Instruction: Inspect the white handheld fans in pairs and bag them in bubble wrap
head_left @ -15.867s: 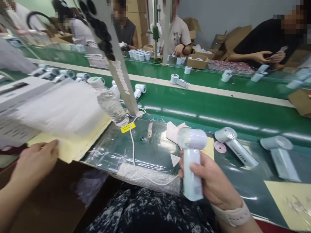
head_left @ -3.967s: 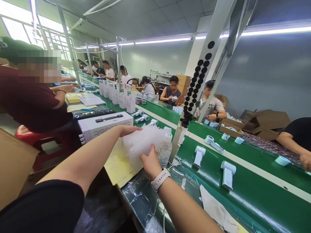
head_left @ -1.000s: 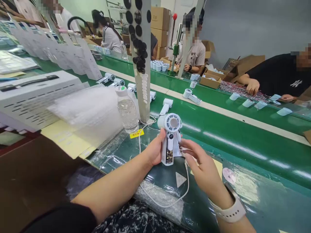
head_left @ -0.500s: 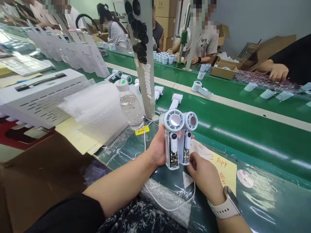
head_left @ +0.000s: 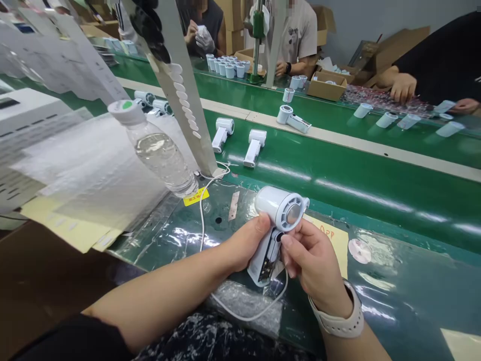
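Note:
Both my hands hold a white handheld mini fan [head_left: 276, 225] above the green belt, its round head tilted to the right. Its transparent handle shows a small circuit board. My left hand [head_left: 244, 240] wraps the handle from the left, and my right hand [head_left: 311, 260] pinches the fan from the right, partly hiding the handle. A thin white cable [head_left: 244, 317] curves below my hands, over a strip of bubble wrap [head_left: 240, 301]. The cable's link to the fan is hidden.
A water bottle [head_left: 160, 153] lies tilted by a post with black discs [head_left: 184, 85]. Bubble wrap sheets [head_left: 93, 170] lie on yellow paper [head_left: 63, 225]. Two fans [head_left: 254, 147] stand on the green belt [head_left: 338, 175]. Co-workers sit beyond it among white cups and cardboard boxes.
My hands held two fans side by side; now one shows, turned with its head tilted right. My right hand has moved up onto it. The view has shifted toward the belt.

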Available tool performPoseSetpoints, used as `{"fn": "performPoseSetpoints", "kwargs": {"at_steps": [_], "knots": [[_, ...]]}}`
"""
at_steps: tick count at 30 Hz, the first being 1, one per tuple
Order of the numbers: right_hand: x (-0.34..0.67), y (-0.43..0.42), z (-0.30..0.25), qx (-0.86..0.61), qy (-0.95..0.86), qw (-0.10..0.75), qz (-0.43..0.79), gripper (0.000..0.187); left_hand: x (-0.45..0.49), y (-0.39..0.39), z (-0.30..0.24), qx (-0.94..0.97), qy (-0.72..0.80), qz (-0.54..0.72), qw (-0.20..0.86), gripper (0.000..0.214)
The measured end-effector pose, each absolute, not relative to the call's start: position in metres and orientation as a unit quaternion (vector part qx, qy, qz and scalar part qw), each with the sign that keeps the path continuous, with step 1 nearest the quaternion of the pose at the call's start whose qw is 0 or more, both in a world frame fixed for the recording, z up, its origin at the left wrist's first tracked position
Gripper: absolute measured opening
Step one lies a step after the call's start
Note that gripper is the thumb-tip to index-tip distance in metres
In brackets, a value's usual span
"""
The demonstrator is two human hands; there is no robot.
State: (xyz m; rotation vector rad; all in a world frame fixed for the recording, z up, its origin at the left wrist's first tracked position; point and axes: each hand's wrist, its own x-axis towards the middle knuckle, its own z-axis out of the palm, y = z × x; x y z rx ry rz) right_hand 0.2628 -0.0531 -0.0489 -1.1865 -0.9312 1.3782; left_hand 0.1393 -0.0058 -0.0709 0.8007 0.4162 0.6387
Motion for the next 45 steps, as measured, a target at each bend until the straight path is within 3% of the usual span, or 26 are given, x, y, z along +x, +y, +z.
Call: {"fn": "performPoseSetpoints", "kwargs": {"at_steps": [10, 29, 45], "knots": [[0.27, -0.053, -0.0526, -0.459, -0.348, 0.509, 0.64, 0.032, 0.1384, -0.0026, -0.0653, 0.405, 0.2, 0.235, 0.861, 0.075], [0.2701, -0.053, -0.0566, -0.428, -0.347, 0.519, 0.654, 0.03, 0.1366, -0.0019, -0.0684, 0.398, 0.195, 0.225, 0.868, 0.075], [0.2654, -0.0522, -0.0561, -0.454, -0.358, 0.535, 0.616, 0.031, 0.1378, -0.0008, -0.0736, 0.403, 0.197, 0.29, 0.846, 0.071]]}}
